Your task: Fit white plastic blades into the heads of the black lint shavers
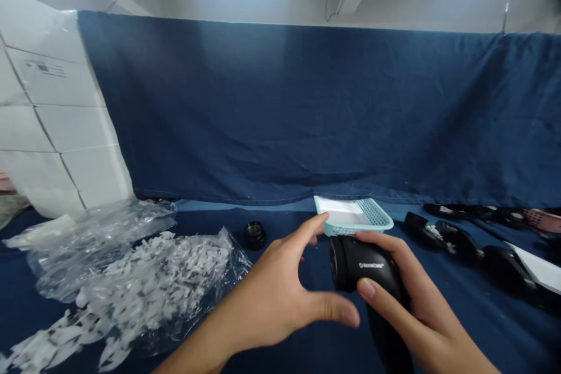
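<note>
Head view — the right hand (pixel 394 304) clenches one black lint shaver (pixel 362 263), while the left hand (pixel 267 298) hangs open just beside it, grasping nothing — behind them sit one teal basket (pixel 372 217), one small black cap (pixel 255 235) and one clear bag of white scraps (pixel 149 280)
</note>
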Action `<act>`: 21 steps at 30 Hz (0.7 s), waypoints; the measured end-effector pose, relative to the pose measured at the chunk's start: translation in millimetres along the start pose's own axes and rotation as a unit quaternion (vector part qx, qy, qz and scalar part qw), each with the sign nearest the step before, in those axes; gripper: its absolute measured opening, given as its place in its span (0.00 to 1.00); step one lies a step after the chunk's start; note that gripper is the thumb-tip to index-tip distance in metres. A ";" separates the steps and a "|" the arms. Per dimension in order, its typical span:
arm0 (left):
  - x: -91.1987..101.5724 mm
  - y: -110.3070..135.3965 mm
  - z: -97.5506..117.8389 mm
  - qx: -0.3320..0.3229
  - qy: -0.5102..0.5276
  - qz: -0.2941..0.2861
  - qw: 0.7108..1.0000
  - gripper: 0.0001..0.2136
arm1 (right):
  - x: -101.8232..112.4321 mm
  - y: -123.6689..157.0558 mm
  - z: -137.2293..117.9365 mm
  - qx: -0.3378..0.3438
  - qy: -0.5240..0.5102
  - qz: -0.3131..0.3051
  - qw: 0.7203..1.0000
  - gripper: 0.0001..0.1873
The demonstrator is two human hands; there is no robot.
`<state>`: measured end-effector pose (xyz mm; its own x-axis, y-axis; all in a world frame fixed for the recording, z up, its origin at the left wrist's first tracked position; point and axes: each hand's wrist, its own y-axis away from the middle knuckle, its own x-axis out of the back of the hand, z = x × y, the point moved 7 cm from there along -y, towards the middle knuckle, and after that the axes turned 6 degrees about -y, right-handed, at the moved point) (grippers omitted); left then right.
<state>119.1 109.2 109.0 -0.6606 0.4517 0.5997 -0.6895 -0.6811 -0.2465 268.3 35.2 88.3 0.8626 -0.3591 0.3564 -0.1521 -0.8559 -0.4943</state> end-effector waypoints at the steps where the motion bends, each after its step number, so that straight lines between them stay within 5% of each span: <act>1: -3.2 0.0 -2.0 0.011 0.025 -0.024 0.999 0.33 | -0.9 0.2 -0.9 0.007 0.001 -0.002 1.000 0.20; 4: -5.2 0.3 0.7 -0.013 0.046 -0.046 0.998 0.25 | -2.3 1.1 -4.5 0.035 0.013 0.004 0.999 0.21; 8: 3.6 0.7 1.5 -0.016 0.030 0.008 0.999 0.44 | -4.4 2.4 0.0 0.018 0.004 0.022 1.000 0.22; 11: -3.4 0.5 0.1 0.005 0.088 -0.042 0.995 0.25 | -6.9 4.4 0.9 0.030 -0.004 0.031 0.999 0.25; 13: -2.8 0.7 3.1 -0.009 0.090 -0.045 0.995 0.22 | -6.7 6.0 0.4 0.046 0.003 0.044 0.998 0.26; 17: 8.5 0.8 2.2 -0.018 0.080 0.012 0.997 0.45 | -7.6 7.5 1.5 0.065 0.014 0.057 0.996 0.26; 21: 2.3 -3.9 -8.1 0.029 0.162 -0.045 0.985 0.21 | -11.0 7.7 -0.8 0.107 0.004 0.059 0.993 0.28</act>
<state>117.9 117.6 105.2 -0.6642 0.6655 0.3404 -0.7376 -0.6575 -0.1539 257.3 32.2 81.2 0.8415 -0.4547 0.2918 -0.1450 -0.7103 -0.6888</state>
